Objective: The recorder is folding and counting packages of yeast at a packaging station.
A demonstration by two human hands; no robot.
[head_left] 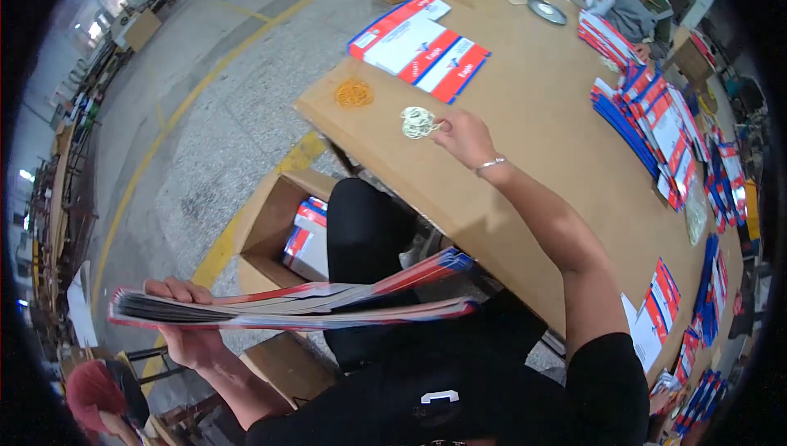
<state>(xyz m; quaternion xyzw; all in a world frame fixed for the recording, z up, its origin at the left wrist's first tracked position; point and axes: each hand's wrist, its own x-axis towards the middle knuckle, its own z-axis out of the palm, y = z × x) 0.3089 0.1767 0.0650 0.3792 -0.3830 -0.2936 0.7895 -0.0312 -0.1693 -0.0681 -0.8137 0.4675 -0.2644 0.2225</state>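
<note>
My left hand [193,346] grips one end of a stack of flat printed packaging sleeves [270,308] in red, white and blue. The stack is held above my lap, and its far end fans apart. Over the brown table [525,175], my right hand [466,141] is closed in a pinch on a pale rubber band, at the edge of a small heap of pale rubber bands [417,121]. A heap of orange rubber bands [353,93] lies farther left, near the table's corner.
More flat sleeves [418,44] lie at the table's far edge. Piles of sleeves [656,134] cover the right side, where a co-worker [635,3] sits. An open carton [275,220] holding sleeves stands by my leg. A round metal dish [547,11] sits far back.
</note>
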